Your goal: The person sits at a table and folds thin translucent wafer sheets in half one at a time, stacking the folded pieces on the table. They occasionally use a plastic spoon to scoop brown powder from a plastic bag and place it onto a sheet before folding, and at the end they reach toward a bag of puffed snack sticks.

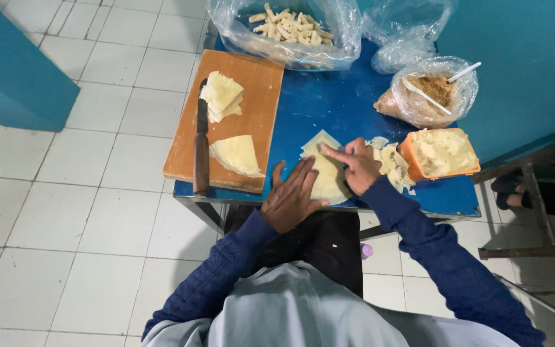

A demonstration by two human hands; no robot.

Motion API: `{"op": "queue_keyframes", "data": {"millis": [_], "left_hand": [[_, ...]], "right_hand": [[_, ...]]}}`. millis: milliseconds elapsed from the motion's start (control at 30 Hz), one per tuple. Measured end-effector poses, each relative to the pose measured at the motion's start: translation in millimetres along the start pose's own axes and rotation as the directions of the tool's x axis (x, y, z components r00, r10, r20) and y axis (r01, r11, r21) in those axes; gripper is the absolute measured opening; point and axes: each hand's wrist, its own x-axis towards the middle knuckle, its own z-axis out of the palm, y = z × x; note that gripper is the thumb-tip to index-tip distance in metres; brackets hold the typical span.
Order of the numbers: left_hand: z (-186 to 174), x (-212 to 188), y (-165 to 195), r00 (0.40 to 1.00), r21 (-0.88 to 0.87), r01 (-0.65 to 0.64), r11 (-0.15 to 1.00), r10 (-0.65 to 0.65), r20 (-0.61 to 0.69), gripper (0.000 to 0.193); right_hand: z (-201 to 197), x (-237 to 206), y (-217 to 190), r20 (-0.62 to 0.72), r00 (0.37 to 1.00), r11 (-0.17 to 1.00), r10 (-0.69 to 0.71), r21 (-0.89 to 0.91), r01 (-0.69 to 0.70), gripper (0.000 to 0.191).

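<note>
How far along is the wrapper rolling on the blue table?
Done: a clear plastic bag holds finished pale rolls. In hand: both hands, left and right, press a pale square pastry sheet. Left: two stacks of cut wrappers on the wooden cutting board, plus filling in the orange tub.

The square pastry sheet (326,172) under both hands is pale cream, as are the two stacks of triangular wrappers (223,95) on the orange-brown wooden cutting board (255,96). The small table top (329,103) is bright blue. The knit sleeves (431,257) are dark navy. The square plastic tub (441,154) is orange, its filling pale yellow. The floor tiles (97,160) are white with grey grout lines; the wall (521,64) is teal.
</note>
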Motion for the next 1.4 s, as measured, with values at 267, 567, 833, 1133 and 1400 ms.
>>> {"op": "queue_keyframes", "data": {"millis": [267,567,833,1133,1400], "left_hand": [[11,10,-11,0.996,0.176,0.061,0.982,-0.049,-0.07,0.074],[1,9,-5,0.997,0.18,0.077,0.981,-0.07,-0.043,0.076],[-2,13,-3,0.997,0.163,0.07,0.984,-0.071,-0.005,0.068],[1,13,-8,0.998,0.192,0.056,0.98,-0.052,-0.027,0.067],[3,14,-10,0.995,0.258,0.028,0.966,-0.002,-0.098,0.067]], "right_hand": [[8,-14,-21,0.015,1.0,0.755,0.002,-0.655,0.008,0.075],[-22,-16,-26,0.098,0.991,0.61,-0.086,-0.781,0.131,0.084],[-21,-6,-27,0.139,0.988,0.65,-0.068,-0.745,0.149,0.084],[-11,12,-23,0.093,0.995,0.655,-0.02,-0.751,0.083,0.08],[-31,16,1,-0.149,0.989,0.809,0.0,-0.581,-0.088,0.072]]}}
